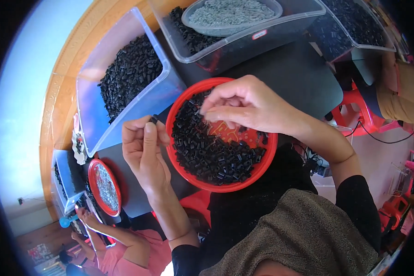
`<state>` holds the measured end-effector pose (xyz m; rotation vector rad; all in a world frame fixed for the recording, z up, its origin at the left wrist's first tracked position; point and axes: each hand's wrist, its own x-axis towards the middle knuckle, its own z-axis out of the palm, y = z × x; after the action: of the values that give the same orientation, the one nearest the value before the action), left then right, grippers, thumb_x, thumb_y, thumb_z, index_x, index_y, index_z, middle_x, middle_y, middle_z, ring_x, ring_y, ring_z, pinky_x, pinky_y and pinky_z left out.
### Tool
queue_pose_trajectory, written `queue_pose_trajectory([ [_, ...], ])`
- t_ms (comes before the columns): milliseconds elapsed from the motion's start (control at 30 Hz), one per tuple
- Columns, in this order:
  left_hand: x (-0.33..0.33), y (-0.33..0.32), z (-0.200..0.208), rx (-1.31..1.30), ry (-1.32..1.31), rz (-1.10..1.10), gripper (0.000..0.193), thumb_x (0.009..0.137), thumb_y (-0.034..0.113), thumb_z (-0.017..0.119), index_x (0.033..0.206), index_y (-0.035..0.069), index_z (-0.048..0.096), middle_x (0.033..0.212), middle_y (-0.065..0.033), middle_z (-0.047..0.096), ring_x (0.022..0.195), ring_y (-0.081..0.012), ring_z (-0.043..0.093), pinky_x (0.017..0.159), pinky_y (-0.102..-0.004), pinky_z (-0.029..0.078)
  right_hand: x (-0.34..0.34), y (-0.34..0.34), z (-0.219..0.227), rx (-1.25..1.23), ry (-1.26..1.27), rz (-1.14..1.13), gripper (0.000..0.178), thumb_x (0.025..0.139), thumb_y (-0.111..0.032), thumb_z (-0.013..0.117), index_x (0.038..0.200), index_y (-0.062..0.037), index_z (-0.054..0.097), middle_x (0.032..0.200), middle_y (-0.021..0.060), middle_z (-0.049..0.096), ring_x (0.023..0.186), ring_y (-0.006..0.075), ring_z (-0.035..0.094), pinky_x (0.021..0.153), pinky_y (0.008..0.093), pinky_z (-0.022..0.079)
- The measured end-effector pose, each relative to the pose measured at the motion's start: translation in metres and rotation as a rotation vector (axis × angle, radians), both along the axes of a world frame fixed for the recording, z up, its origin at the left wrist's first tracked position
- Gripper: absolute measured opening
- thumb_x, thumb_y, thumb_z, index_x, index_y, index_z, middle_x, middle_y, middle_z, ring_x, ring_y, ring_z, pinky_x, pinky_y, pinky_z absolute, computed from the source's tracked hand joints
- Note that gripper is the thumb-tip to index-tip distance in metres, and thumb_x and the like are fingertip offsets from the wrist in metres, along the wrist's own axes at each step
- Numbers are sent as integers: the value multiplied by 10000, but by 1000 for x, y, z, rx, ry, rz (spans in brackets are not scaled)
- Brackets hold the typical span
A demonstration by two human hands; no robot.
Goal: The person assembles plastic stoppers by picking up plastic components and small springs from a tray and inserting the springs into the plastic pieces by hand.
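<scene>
My left hand point(145, 149) is beside the left rim of a round red basin point(272, 158). Its thumb and forefinger pinch a small black tubular piece point(153, 119). Over the basin's upper part hangs my right hand point(250, 106), thumb and fingertips drawn together; a tiny pale bit may show at their tips, too small to name. Many short black tubular pieces point(207, 158) lie in the basin, heaped to the left and along the near side. Through a gap among them the basin's patterned red bottom shows.
Behind the basin stand a clear tub of black pieces point(135, 69) and a larger clear tub point(267, 43) with a bowl of small shiny clear pieces point(230, 14). Another tub point(354, 23) is at far right. To the left, a co-worker's arm point(119, 234) reaches near a red-rimmed basin point(117, 198).
</scene>
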<state>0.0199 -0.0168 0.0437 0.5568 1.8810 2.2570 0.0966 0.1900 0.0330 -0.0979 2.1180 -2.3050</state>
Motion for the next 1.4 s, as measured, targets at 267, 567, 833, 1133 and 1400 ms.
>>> queue_pose_trajectory([
  [267, 24, 13, -3, -105, 51, -29, 65, 893, 16, 567, 950, 15, 536, 762, -63, 606, 605, -79, 513, 567, -195, 409, -19, -11, 9, 193, 230, -17, 186, 815, -129, 675, 822, 57, 663, 684, 154, 659, 635, 183, 649, 604, 314, 497],
  [567, 22, 13, 7, -172, 83, -61, 67, 871, -14, 564, 929, 7, 538, 734, -53, 582, 596, -73, 505, 564, -188, 399, -18, -8, 18, 212, 147, 39, 224, 812, -168, 675, 846, 53, 672, 708, 171, 666, 658, 220, 663, 636, 327, 506],
  [833, -13, 4, 31, -352, 414, 31, 28, 847, 44, 559, 849, 16, 565, 699, -41, 558, 595, -78, 489, 568, -207, 388, -9, 6, 8, 377, 243, -18, 182, 812, -144, 657, 852, 34, 659, 733, 159, 662, 664, 238, 658, 636, 326, 498],
  [1133, -57, -28, 61, -816, 734, 365, 269, 861, 146, 655, 1116, 65, 641, 898, -22, 637, 617, -46, 489, 567, -180, 400, 3, 3, -31, 1177, 272, 8, 137, 749, -139, 668, 738, -8, 630, 800, 127, 611, 759, 301, 627, 610, 396, 502],
  [1400, 21, 17, -19, -602, 223, -10, 126, 825, 6, 655, 951, -6, 659, 766, -8, 609, 652, -49, 521, 601, -187, 426, 3, 4, -45, 1308, 304, 29, 155, 697, -131, 656, 731, 16, 621, 806, 154, 591, 716, 299, 634, 594, 406, 508],
])
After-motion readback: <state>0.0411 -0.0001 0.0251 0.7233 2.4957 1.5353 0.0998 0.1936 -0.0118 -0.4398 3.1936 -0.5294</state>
